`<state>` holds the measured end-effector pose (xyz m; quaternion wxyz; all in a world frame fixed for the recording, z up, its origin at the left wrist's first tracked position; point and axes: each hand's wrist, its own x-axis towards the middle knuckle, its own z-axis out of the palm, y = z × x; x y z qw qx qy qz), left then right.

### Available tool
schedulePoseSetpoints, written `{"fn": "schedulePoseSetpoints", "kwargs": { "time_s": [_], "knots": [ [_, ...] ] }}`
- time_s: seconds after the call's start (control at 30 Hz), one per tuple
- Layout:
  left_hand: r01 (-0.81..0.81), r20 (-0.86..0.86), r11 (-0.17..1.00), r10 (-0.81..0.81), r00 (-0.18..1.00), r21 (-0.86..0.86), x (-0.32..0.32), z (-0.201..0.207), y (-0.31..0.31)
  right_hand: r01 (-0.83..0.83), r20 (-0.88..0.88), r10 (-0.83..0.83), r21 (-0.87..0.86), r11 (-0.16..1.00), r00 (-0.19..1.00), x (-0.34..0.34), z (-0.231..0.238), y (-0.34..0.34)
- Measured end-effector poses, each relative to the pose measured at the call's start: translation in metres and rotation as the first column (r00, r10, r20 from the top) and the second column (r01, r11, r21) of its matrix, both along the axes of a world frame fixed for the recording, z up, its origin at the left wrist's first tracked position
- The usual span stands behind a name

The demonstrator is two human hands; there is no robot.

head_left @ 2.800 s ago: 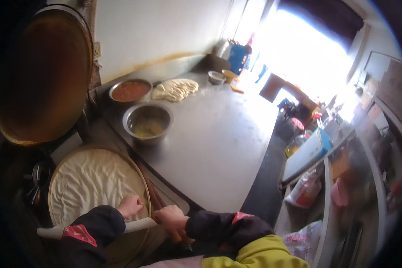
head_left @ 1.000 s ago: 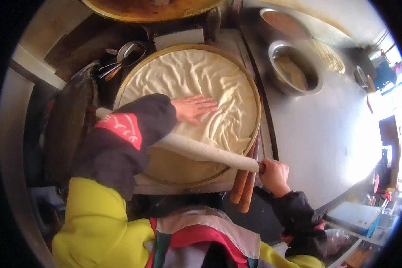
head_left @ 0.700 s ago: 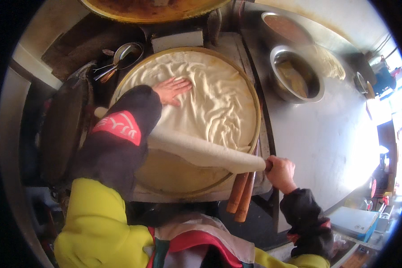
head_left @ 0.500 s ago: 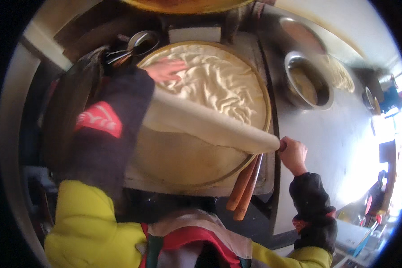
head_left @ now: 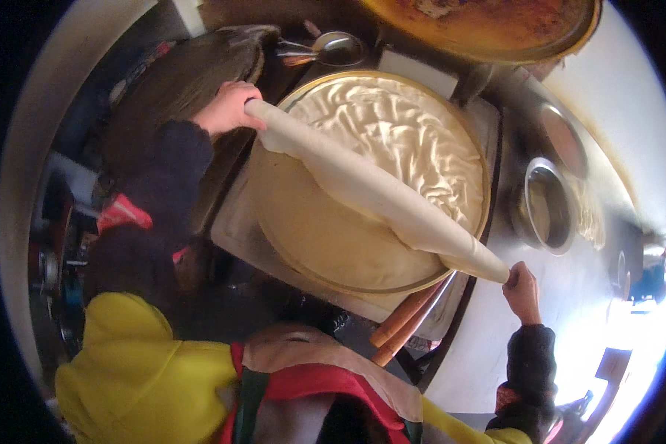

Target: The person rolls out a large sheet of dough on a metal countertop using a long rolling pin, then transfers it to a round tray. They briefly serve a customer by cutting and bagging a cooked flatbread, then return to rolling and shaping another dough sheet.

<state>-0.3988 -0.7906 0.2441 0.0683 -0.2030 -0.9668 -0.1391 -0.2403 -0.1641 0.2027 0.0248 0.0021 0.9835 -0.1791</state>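
Note:
Both my hands hold a long rolling pin wrapped in a pale dough sheet (head_left: 377,191), slanting from upper left to lower right. My left hand (head_left: 231,109) is closed around its far left end. The right end is gripped in my right hand (head_left: 522,292), out past the rim; the pin itself is hidden by dough and fingers. Beneath lies a large round pan (head_left: 487,194). Loosely wrinkled dough (head_left: 399,126) covers its far part. On the near side the pan's surface looks smooth and tan, and a flap of the rolled sheet hangs over it.
Two wooden handles (head_left: 408,317) stick out at the pan's near right. A metal bowl (head_left: 546,207) stands on the steel counter (head_left: 481,340) to the right. Ladles (head_left: 338,48) lie at the far left, near a dark round lid (head_left: 177,89). A large browned pan (head_left: 488,26) hangs over the back.
My left hand has gone from lying flat on the wrinkled dough to gripping the roll's left end. My right hand still holds the other end. The view has shifted and turned.

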Motion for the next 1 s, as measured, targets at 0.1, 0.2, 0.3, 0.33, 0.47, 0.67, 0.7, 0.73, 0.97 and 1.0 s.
{"fn": "schedulePoseSetpoints", "kwargs": {
  "time_s": [0.1, 0.2, 0.3, 0.33, 0.47, 0.67, 0.7, 0.73, 0.97, 1.0],
  "knots": [
    [-0.110, -0.282, 0.994, 0.108, 0.953, 0.007, 0.058, -0.011, 0.004, -0.213, 0.242, 0.199, 0.033, 0.977, 0.950, -0.014, 0.016, 0.003],
    [-0.199, -0.350, 0.980, 0.188, 0.918, 0.005, 0.085, -0.044, 0.008, -0.256, 0.458, 0.255, -0.061, 0.965, 0.852, -0.016, -0.003, 0.033],
    [-0.246, -0.307, 0.969, 0.239, 0.921, 0.014, 0.111, -0.065, 0.004, -0.269, 0.491, 0.280, -0.096, 0.958, 0.825, -0.009, -0.018, 0.028],
    [-0.259, -0.241, 0.966, 0.251, 0.937, -0.002, 0.118, -0.065, 0.004, -0.269, 0.436, 0.271, -0.067, 0.961, 0.858, -0.002, -0.023, 0.020],
    [-0.117, 0.411, 0.991, 0.082, 0.908, 0.061, 0.107, -0.041, 0.024, -0.184, 0.315, 0.195, -0.062, 0.981, 0.929, 0.022, -0.046, 0.005],
    [-0.407, 0.837, 0.912, 0.266, 0.478, -0.058, 0.007, -0.106, 0.111, -0.208, 0.241, 0.198, 0.016, 0.978, 0.950, 0.018, -0.057, -0.008],
    [-0.387, 0.807, 0.895, 0.392, 0.441, -0.223, -0.013, -0.124, 0.127, -0.198, 0.250, 0.180, 0.049, 0.979, 0.951, 0.019, -0.057, -0.006],
    [-0.399, 0.739, 0.880, 0.447, 0.504, -0.259, -0.020, -0.128, 0.137, -0.197, 0.265, 0.171, 0.073, 0.978, 0.949, 0.021, -0.059, -0.006],
    [-0.323, 0.593, 0.905, 0.426, 0.683, -0.277, -0.069, -0.162, 0.125, -0.117, 0.259, 0.101, 0.047, 0.992, 0.961, 0.040, -0.065, -0.026],
    [-0.210, 0.672, 0.915, 0.396, 0.626, -0.343, -0.070, -0.140, 0.136, -0.079, 0.255, 0.072, 0.015, 0.997, 0.964, 0.043, -0.063, -0.027]
  ]
}}
